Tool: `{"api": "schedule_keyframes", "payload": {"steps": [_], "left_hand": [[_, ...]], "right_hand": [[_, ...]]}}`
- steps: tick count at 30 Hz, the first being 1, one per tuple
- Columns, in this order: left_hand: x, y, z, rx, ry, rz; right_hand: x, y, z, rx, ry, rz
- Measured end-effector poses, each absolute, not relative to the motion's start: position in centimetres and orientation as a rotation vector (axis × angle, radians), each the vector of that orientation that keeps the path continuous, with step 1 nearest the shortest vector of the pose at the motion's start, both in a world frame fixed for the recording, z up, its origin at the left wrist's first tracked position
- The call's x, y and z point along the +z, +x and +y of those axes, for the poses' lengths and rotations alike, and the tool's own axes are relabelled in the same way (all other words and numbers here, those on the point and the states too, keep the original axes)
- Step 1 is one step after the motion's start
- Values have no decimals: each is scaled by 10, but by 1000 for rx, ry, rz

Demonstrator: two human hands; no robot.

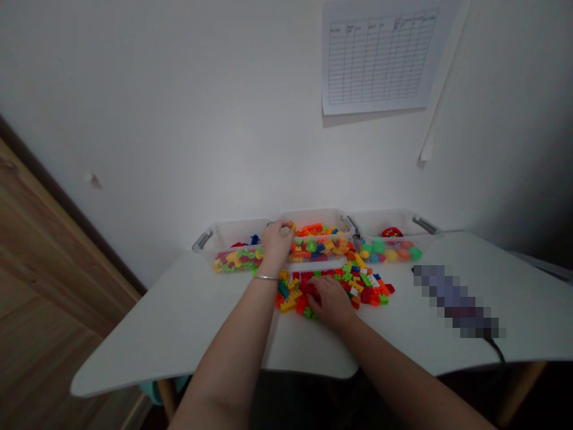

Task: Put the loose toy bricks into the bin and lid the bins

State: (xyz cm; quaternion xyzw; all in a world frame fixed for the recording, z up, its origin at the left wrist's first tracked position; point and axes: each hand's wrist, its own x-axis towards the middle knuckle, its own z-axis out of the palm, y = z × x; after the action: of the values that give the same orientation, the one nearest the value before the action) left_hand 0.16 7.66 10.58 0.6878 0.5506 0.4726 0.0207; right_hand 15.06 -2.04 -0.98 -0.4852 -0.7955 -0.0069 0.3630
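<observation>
Two bare hands at brick bins — left hand (278, 242) at the bins, right hand (333, 301) in the loose bricks (358, 283)

Containers: three clear plastic bins in a row along the back of the white tabletop (156, 340), near the wall.
Left bin (237, 229): yellow, green, red and blue pieces, filling the lower part; grey latch (203, 239) at its outer end.
Middle bin (308, 216): mixed bricks, orange and yellow prominent, with green, red and blue among them.
Right bin (376, 221): rounded pieces (391, 255) in green, orange, yellow and blue; a red round item (391, 233) sits above them.

Loose bricks: spread in a multicoloured heap on the tabletop, directly in front of the middle bin.

Left arm: extended forward, bracelet (267, 277) at the wrist. Hand is where the left and middle bins meet, above the front rims. Fingers curled toward the thumb, small gap showing; a yellow piece (292, 225) shows by the fingertips — cannot tell whether it is pinched.

Right arm: reaches in diagonally from lower right, hand low over the heap, palm down. Fingers bent, thumb set apart from them, red bricks (310, 288) in the space between; cannot tell whether one is gripped.
</observation>
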Motion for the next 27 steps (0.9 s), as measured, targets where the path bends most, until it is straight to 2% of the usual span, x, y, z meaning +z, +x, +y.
{"api": "schedule_keyframes", "payload": {"steps": [6, 10, 18, 22, 27], "left_hand": [[106, 13, 80, 1171, 2248, 1972], [103, 14, 82, 1094, 2242, 1994], [96, 7, 61, 1268, 2503, 1670], [77, 7, 29, 1284, 2608, 1545], [41, 7, -1, 1071, 2521, 1560]], "right_hand": [[-9, 151, -21, 11, -1243, -2053], [-9, 151, -21, 26, -1254, -2052], [-5, 151, -21, 30, -1258, -2044], [-5, 151, -21, -5, -1264, -1993], [-10, 151, -18, -50, -1314, -1917]]}}
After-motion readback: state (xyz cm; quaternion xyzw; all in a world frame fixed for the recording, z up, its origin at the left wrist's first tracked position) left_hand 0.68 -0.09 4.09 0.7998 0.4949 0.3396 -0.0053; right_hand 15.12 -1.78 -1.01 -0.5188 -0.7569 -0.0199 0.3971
